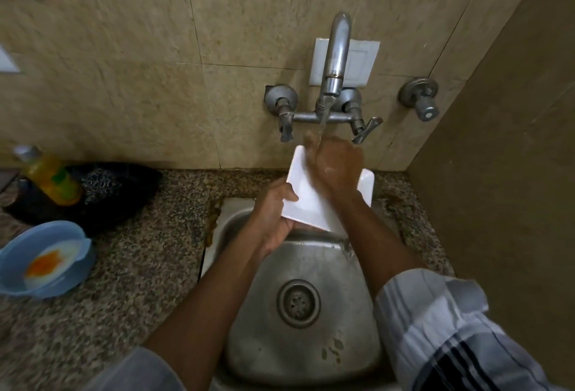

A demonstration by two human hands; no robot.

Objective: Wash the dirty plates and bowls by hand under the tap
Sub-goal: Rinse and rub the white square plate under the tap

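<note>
Two hands are at work over the sink, and your frame reads as follows, left to right. At the left edge, a blue bowl [46, 258] sits on the speckled counter [140, 266], holding a whitish residue with an orange smear. Above it, near the wall, a yellow liquid bottle [51, 177] lies tilted against a dark scrubber heap [105, 188].

Toward centre, your left hand [273, 219] grips the near left corner of a white square plate [308, 201], thumb on the upper face and fingers curled beneath. The plate is tilted and held above the far end of the steel sink [267, 344], directly below the spout.

The tap [337, 51] is running; its stream falls on your right hand [337, 166], which lies on the plate's upper face. Its fingers are blurred, so you cannot be told whether they are flat or curled. Both tap levers [367, 129] sit just above the hands.

At the upper right, a separate wall valve [420, 98] stands well apart from the mixer. A striped sleeve [441, 328] covers your right forearm at lower right.
</note>
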